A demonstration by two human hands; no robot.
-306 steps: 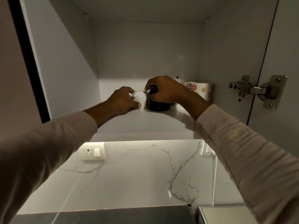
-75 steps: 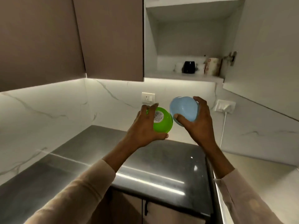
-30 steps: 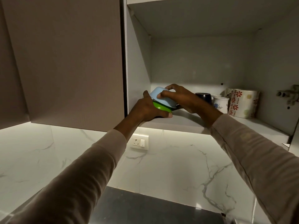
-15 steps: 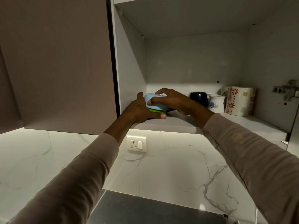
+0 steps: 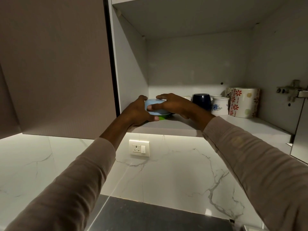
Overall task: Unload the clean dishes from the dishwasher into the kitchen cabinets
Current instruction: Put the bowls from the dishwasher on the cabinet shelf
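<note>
In the head view, the upturned blue bowl (image 5: pixel 158 111) caps the green bowl (image 5: pixel 162 117) on the cabinet shelf's (image 5: pixel 166 126) front left, with the left hand (image 5: pixel 135 112) gripping its side and the right hand (image 5: pixel 173 104) clasping its top, so placing looks nearly done, and next both hands must let go without dragging the stack.

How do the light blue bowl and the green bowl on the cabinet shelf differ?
The light blue plastic bowl sits on top; the green plastic bowl lies beneath, on the shelf. The blue bowl shows most of its side, the green bowl only a thin edge. The right hand grips the blue bowl, not the green. Both form one stack, held by the left hand too.
</note>
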